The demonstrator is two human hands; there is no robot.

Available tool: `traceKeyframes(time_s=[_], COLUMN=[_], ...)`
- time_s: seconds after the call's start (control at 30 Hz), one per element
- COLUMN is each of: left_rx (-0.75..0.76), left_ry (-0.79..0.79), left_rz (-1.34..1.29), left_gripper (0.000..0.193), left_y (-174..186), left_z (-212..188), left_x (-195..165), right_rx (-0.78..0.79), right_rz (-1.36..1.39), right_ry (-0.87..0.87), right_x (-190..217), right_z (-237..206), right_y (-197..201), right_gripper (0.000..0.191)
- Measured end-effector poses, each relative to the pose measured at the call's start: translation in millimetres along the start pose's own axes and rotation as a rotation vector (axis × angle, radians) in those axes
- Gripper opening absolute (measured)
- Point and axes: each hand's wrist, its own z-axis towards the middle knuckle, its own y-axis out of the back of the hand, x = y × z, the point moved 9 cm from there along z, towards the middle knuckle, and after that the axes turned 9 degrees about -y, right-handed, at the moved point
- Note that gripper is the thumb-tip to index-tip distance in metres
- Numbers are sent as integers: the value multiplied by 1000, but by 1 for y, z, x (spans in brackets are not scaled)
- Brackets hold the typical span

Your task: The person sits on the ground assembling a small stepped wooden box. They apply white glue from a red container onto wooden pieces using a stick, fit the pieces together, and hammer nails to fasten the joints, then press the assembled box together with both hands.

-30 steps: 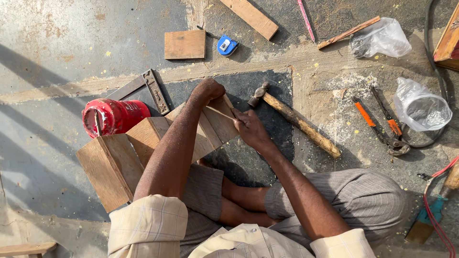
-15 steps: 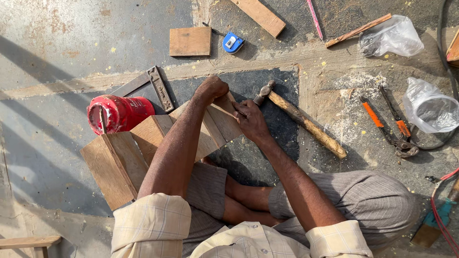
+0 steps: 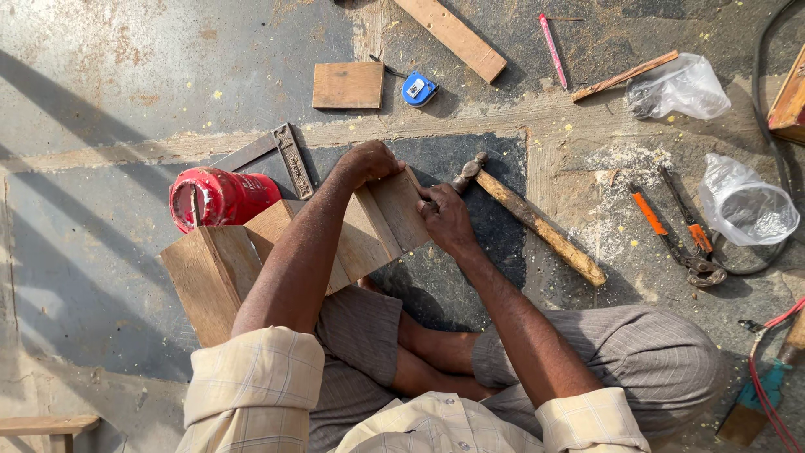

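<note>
I sit on the floor with a wooden box frame (image 3: 251, 260) made of planks resting against my legs. My left hand (image 3: 369, 161) grips the far top edge of its upright end plank (image 3: 394, 220). My right hand (image 3: 446, 220) presses against the right side of that same plank, fingers curled on its edge. A wooden-handled hammer (image 3: 537, 222) lies on the floor just right of my right hand, untouched.
A red can (image 3: 220, 197) and a metal try square (image 3: 285, 155) lie left of the box. Farther off are a small board (image 3: 348, 85), a blue tape measure (image 3: 419, 89), a long plank (image 3: 457, 38), orange pliers (image 3: 675, 226) and plastic bags (image 3: 742, 205).
My right hand has shifted slightly down along the plank's right edge. The left hand keeps its grip on the top edge. The view has tilted a little.
</note>
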Motion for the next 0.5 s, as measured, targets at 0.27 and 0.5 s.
traceKeyframes(time_s=[0.27, 0.5], left_rx=[-109, -107], left_ry=[97, -65], left_rz=[45, 283], left_gripper=[63, 59], left_y=[3, 15], left_z=[10, 19], left_x=[-1, -27], right_rx=[-285, 39], right_rz=[-1020, -863], right_ry=[42, -184], right_x=[-11, -15], right_z=[-9, -21], right_y=[86, 125], right_gripper=[42, 54])
